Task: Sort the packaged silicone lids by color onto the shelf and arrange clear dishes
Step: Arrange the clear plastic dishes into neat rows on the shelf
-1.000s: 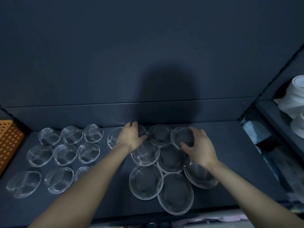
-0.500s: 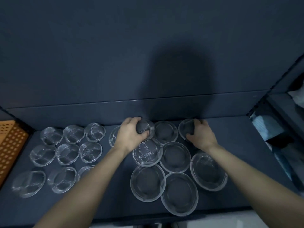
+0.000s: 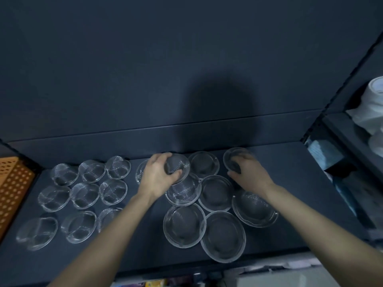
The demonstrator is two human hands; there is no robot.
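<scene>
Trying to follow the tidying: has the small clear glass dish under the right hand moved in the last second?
Yes. The small clear glass dish in the right hand has moved back, nearer the dark shelf's back wall.

Nine small divided dishes (image 3: 84,195) sit on the shelf (image 3: 290,183) at the left, one partly hidden by an arm. Nine plain round dishes (image 3: 216,192) sit at the right, one each gripped by the left hand (image 3: 157,177) and right hand (image 3: 248,175). One orange perforated basket (image 3: 12,189).
</scene>
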